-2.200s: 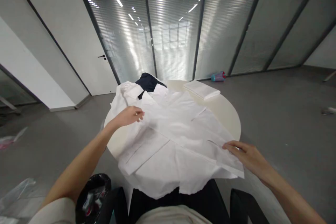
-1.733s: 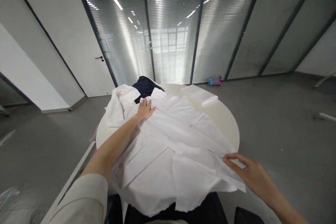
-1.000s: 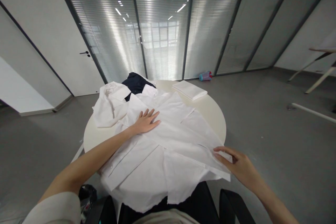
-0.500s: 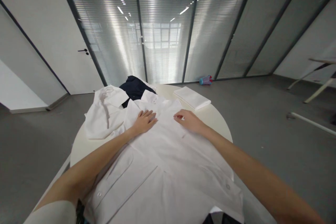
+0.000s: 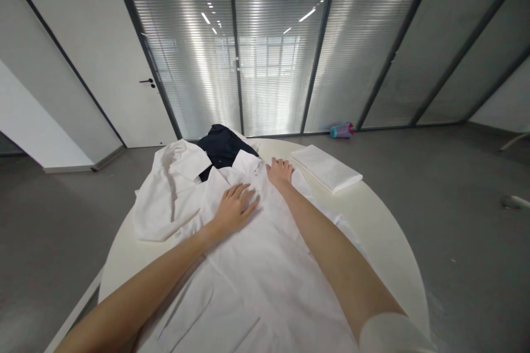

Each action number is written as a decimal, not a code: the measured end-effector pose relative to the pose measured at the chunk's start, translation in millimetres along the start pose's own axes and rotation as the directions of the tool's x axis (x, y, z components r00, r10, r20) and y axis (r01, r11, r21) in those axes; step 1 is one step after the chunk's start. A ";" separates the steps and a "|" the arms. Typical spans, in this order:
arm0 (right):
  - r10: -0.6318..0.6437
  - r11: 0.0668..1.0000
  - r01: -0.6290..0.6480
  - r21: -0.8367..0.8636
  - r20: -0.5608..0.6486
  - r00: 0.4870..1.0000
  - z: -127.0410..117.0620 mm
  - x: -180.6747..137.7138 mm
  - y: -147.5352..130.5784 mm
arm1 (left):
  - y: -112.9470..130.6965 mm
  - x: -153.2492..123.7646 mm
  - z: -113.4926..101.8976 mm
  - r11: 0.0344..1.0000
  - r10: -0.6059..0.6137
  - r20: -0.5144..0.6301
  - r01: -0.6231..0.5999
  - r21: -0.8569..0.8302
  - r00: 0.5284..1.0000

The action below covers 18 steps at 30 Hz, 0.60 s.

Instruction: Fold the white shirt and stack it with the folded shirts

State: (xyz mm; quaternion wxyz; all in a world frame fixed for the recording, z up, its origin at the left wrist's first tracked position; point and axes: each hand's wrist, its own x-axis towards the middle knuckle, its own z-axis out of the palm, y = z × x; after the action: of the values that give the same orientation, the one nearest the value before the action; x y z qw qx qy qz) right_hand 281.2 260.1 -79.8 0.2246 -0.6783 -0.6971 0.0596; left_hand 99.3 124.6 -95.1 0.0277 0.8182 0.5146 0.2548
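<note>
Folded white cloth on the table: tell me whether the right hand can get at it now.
Probably yes: the right hand rests on the white shirt close beside the folded white cloth, and nothing lies on top of the cloth or stands up between them.

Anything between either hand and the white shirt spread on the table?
Nothing visible: the left hand and right hand both appear to rest on the white shirt. The navy garment lies beyond it, the folded white cloth off to the right.
</note>
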 end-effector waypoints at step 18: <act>0.048 0.813 -0.084 0.576 0.077 0.996 -18.6 50.6 24.9 | -81.2 143.7 6.8 0.637 -0.565 0.048 0.472 -0.609 0.824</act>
State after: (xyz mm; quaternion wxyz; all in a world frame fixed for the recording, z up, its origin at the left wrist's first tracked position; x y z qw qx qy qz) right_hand 312.4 307.0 -61.1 0.3974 -0.5997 -0.6282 0.2963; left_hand 84.1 287.2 -70.1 0.3177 0.5624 0.6212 0.4437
